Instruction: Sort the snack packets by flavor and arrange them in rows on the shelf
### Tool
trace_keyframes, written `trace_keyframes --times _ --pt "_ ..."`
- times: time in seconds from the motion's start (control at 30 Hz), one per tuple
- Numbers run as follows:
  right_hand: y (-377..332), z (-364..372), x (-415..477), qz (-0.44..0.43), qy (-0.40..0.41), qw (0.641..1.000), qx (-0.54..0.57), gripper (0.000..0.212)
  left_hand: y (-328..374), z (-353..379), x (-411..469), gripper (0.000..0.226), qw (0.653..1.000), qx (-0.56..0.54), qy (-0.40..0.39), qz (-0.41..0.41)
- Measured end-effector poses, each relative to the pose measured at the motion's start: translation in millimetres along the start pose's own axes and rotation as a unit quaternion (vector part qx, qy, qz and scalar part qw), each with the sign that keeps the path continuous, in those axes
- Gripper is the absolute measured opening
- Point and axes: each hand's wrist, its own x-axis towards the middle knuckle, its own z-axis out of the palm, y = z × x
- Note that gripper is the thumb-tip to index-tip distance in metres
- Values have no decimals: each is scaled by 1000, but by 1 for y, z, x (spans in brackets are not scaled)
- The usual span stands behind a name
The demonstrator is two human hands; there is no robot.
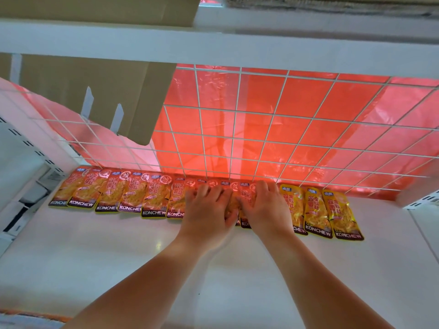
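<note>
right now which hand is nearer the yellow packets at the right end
Right. The right hand lies directly beside the yellow packets, on their left; the left hand is farther left, on the red packets.

I see one row of flat KONCHEW snack packets (155,198) lying face up along the back edge of the white shelf (118,257), logos toward me. The red-orange packets (107,193) overlap like shingles across the shelf's left and middle. Three yellow packets (318,210) lie side by side toward the shelf's right.
</note>
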Motion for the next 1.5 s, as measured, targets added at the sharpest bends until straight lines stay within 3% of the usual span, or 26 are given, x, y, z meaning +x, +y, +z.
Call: trace_keyframes --times 0.17,0.33,0.5,0.6,0.7,0.77,0.97,1.2,1.5 --pt "17 -25 -6 -53 57 995 70 29 -2 1 -1 53 1000 13 -9 -1" --pt "96 -77 -15 -89 157 983 23 23 0 -8 -1 48 1000 28 -5 12" --pt "163 -101 -28 -94 74 992 -48 50 51 -19 13 54 994 -66 16 89" --pt "167 -95 -32 -119 -9 991 -57 59 110 -13 28 55 982 -128 -44 133" --pt "171 -83 -32 -102 -63 984 -131 65 154 6 38 58 981 -105 -112 117" --pt "178 -81 -34 -104 -67 984 -129 67 169 16 39 64 980 -75 -154 98" --pt "201 -94 -38 -149 -53 983 -98 59 185 30 31 57 989 -52 -108 88" --pt "199 -92 -41 -115 -12 989 -93 64 187 30 33 60 989 -44 -119 81" --pt "196 -82 -36 -78 -34 988 -128 65 187 29 31 62 990 -51 -107 72"
